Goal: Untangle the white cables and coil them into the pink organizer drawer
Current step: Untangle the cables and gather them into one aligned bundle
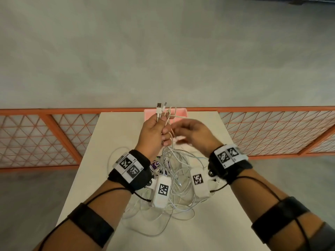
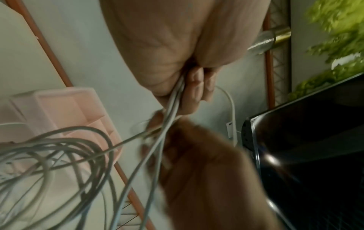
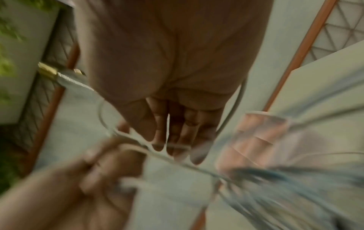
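A tangle of white cables (image 1: 178, 180) lies on the white table (image 1: 208, 225) and rises into both hands. My left hand (image 1: 154, 131) grips several strands, with USB plugs (image 1: 159, 106) sticking up above its fist; the left wrist view shows the strands (image 2: 173, 99) running out between its curled fingers. Just to its right is my right hand (image 1: 188, 131), blurred. In the right wrist view its fingers (image 3: 173, 140) look fairly straight and one thin strand (image 3: 177, 147) lies across the tips. The pink organizer drawer (image 1: 181, 112) stands at the table's far edge, behind the hands.
A small purple item (image 1: 156, 164) lies under the cables near my left wrist. An orange mesh railing (image 1: 54, 134) runs behind and beside the table. A dark screen (image 2: 305, 140) and green foliage (image 2: 338, 31) show in the left wrist view.
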Tool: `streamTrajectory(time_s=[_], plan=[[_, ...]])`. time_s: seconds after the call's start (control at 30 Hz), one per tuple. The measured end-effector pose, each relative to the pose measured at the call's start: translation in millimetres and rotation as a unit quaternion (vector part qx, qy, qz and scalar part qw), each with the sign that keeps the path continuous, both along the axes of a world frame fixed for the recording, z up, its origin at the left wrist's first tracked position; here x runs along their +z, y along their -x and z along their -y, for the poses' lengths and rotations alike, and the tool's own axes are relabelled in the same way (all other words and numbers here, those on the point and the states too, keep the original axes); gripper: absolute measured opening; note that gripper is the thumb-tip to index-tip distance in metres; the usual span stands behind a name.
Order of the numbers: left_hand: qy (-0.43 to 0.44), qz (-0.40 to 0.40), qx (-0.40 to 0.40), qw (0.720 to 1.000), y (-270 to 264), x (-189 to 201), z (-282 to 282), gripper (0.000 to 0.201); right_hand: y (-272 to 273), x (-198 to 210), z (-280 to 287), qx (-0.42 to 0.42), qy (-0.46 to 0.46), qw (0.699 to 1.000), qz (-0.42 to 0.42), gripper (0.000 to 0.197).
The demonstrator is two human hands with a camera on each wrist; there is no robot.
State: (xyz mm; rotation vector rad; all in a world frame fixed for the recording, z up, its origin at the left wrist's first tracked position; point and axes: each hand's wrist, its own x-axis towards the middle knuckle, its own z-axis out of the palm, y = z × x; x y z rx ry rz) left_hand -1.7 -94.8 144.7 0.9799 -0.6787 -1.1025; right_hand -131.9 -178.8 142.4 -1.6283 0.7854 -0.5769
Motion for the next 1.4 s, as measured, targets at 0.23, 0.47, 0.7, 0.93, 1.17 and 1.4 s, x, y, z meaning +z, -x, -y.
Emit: streamTrajectory(time_s=[0.23, 0.47, 0.7, 0.93, 1.17, 1.4], plan=[[-0.003, -0.043, 0.013, 0.999, -8, 7, -1, 0.054, 4, -52, -24, -0.105, 0.158, 0.98, 0.057, 0.048], [-0.012, -0.065, 0.021, 0.998, -8, 7, 3, 0.026, 3, -52, -16, -0.139, 0.145, 0.979, 0.031, 0.017], [0.017, -0.002, 0.044, 0.999, -6, 7, 5, 0.026, -6, -40, -10, -0.035, 0.184, 0.976, -0.109, 0.014], [-0.059, 0.101, 0.058, 0.991, -16, -26, 1, 0.023, -7, 12, -2, -0.006, 0.084, 0.996, -0.002, 0.023], [-0.094, 0.221, -0.022, 0.97, -2, -62, -3, 0.023, -12, 25, 3, -0.057, 0.063, 0.994, 0.073, 0.022], [-0.082, 0.419, -0.026, 0.904, -9, -68, -6, 0.018, -3, 31, 0, -0.084, 0.06, 0.982, 0.158, 0.025]])
